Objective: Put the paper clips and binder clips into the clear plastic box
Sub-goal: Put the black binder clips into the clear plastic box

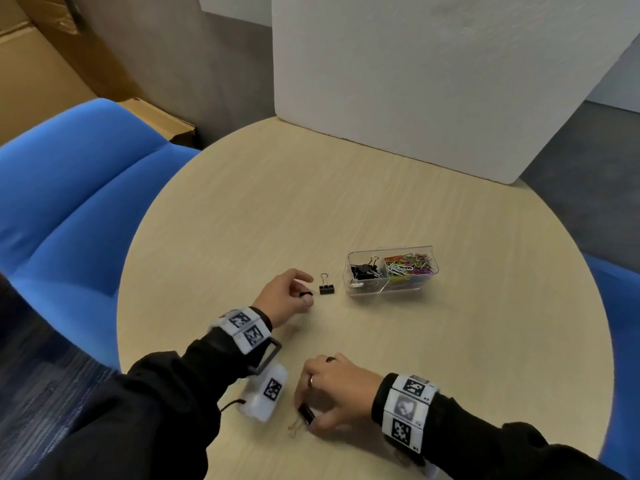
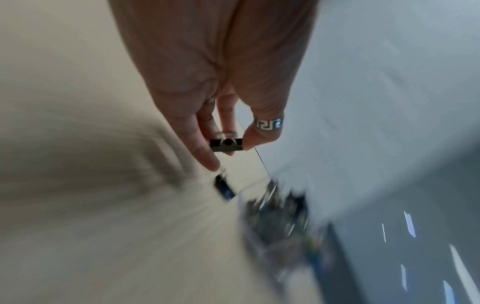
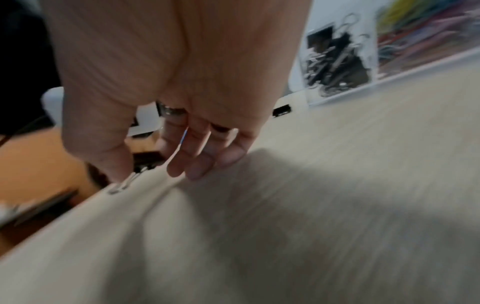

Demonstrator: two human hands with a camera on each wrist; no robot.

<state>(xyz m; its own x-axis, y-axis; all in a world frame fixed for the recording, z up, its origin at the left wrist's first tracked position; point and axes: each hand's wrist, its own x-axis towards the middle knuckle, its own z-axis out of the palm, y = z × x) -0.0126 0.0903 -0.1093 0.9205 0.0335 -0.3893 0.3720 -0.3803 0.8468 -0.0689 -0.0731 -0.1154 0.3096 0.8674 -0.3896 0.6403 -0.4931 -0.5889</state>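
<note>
A round, pale wood-grain desk carries the work; a white foam panel stands upright at its far edge, blue upholstered seats flank it, and cardboard leans in the far left corner

The clear plastic box sits right of centre on the desk. A divider splits it: black binder clips fill the left compartment, coloured paper clips the right one. No loose paper clip is visible on the desk

Step in hand: collection of the remaining binder clips, by both hands at once
- The left hand pinches a small black clip between thumb and fingers, just left of the box
- The right hand works at the near edge of the desk; its thumb and fingers close on a second clip, whose wire handle lies on the surface. Whether this clip is lifted clear cannot be determined
- A third clip stands on the desk between the left hand and the box, touched by neither hand

Next move, as judged: each held clip requires carriage over the box rim and release above the left compartment; the standing clip then requires pickup

Obstructions: the standing clip lies directly in the left hand's path to the box. The left compartment is already well filled, so a clip released on the heap may slide over the divider
</note>
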